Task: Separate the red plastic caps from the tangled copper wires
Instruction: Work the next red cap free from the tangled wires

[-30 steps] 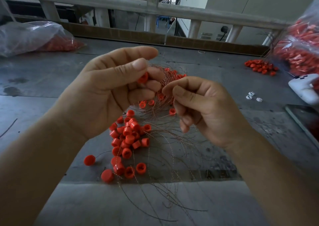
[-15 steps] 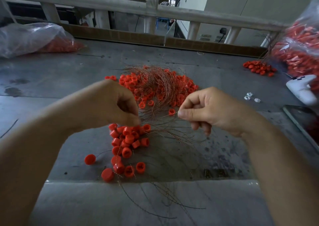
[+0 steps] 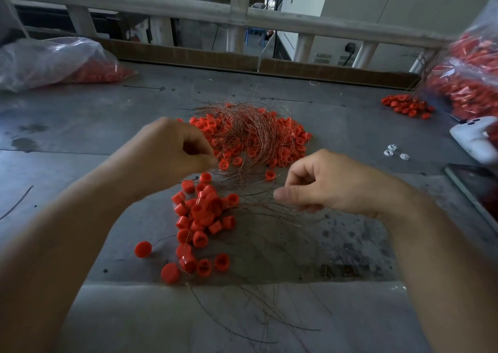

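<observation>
Both hands have dropped and drawn apart since a second ago, when they met in front of the heap and hid it; the tangle behind them is now in full sight. Mid-bench lie the tangled copper wires (image 3: 250, 131), their strands sweeping in long arcs that run mostly from the far edge toward the near one, on top of a spread of red caps (image 3: 293, 137). The left hand (image 3: 172, 153) hovers at the tangle's near-left side with fingers curled and tips drawn together; whether that grip has a strand or a cap is too blurred to tell. The right hand (image 3: 331, 188) is nearer the front edge, thumb pressed to forefinger in a closed grip on thin copper strands that trail leftward, lying roughly parallel to the front edge. Between the hands and closer to the near edge sits a pile of freed caps (image 3: 202, 212), most with their open mouths up or sideways, two at its near-left lying closed side up. Loose wire strands (image 3: 269, 312) fan out toward the near edge of the bench (image 3: 80, 137). At the far-left corner lies a clear bag (image 3: 48, 59) of red parts; along the right edge are another bag (image 3: 469, 83), a small cap heap (image 3: 404, 104) and a white device (image 3: 474, 139).
</observation>
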Motion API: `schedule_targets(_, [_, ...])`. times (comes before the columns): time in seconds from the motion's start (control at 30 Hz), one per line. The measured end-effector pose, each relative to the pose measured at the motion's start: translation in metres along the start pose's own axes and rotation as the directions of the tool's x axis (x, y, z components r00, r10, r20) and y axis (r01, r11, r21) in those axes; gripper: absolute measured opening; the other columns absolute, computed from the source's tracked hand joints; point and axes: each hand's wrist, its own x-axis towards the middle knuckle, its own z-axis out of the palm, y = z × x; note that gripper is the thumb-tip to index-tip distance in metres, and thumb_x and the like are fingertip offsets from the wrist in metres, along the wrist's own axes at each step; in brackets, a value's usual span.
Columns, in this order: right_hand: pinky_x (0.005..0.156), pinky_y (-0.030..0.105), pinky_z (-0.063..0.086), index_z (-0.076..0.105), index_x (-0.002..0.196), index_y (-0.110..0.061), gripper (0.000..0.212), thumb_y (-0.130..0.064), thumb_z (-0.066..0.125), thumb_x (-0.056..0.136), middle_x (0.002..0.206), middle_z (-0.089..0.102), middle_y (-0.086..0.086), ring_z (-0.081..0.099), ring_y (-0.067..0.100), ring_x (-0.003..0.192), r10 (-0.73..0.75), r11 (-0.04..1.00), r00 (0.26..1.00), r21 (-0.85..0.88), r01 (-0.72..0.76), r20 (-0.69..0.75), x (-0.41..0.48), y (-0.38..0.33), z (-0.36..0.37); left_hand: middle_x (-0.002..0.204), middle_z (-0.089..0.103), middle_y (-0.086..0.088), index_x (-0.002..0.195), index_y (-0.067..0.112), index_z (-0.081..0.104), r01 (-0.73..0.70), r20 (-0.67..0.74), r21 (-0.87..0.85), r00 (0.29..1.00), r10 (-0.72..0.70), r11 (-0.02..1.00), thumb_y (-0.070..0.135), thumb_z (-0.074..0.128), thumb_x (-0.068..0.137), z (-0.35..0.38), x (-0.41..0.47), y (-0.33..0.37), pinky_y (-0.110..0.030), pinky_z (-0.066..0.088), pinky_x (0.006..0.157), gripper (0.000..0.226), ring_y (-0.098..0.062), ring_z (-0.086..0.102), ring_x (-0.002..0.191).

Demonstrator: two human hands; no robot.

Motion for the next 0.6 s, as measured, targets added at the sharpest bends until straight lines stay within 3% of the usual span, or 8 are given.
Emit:
schedule_targets(0.07, [0.054,0.018,0.05,0.06,0.063,-0.018,0.031,-0.048,0.065,0.064,0.052,0.063,-0.009,0.058,0.001,0.051,-0.005,0.999,0.995,0.031,0.008,-0.103,0.002,0.002,-0.001,0.065,0.062,0.012,0.061,0.031,0.062,0.016,-0.162,0.073,0.987,-0.004,0.997,0.014,0.072,0.074,0.003,0.006,-0.009,-0.022,0.048,0.064,0.023,-0.004,0.058,0.063])
schedule_targets(0.17, [0.052,0.021,0.046,0.06,0.064,-0.017,0.026,-0.04,0.067,0.073,0.051,0.062,-0.008,0.055,0.0,0.046,-0.004,0.989,0.949,0.141,0.051,-0.315,0.005,0.006,-0.004,0.066,0.054,0.018,0.074,0.021,0.069,0.057,-0.266,0.2,0.964,-0.002,0.978,0.01,0.072,0.077,0.01,0.013,-0.018,-0.011,0.032,0.054,0.011,0.003,0.048,0.061])
schedule_targets(0.33, [0.042,0.013,0.04,0.06,0.063,-0.015,0.024,-0.03,0.067,0.08,0.046,0.059,-0.007,0.05,0.001,0.04,0.008,0.946,0.831,0.274,0.174,-0.557,0.008,0.007,-0.008,0.069,0.05,0.019,0.082,0.018,0.073,0.021,-0.221,0.277,0.974,0.042,0.961,0.009,0.071,0.078,0.019,0.019,-0.025,-0.01,0.029,0.056,0.011,0.003,0.045,0.064])
schedule_targets(0.47, [0.041,0.011,0.037,0.06,0.064,-0.011,0.024,-0.026,0.067,0.081,0.043,0.057,-0.008,0.047,0.0,0.037,0.043,0.923,0.776,0.322,0.211,-0.63,0.009,0.008,-0.008,0.068,0.045,0.023,0.082,0.018,0.075,-0.022,-0.203,0.303,0.975,0.088,0.953,0.008,0.069,0.079,0.022,0.02,-0.024,-0.014,0.03,0.057,0.012,0.005,0.041,0.063])
schedule_targets(0.6, [0.042,0.011,0.038,0.061,0.067,-0.007,0.026,-0.027,0.066,0.082,0.043,0.057,-0.008,0.047,0.0,0.039,0.066,0.913,0.742,0.34,0.225,-0.667,0.009,0.009,-0.009,0.069,0.045,0.016,0.082,0.022,0.075,0.005,-0.18,0.342,0.982,0.061,0.94,0.014,0.072,0.076,0.023,0.023,-0.025,-0.025,0.03,0.063,0.011,-0.009,0.043,0.069])
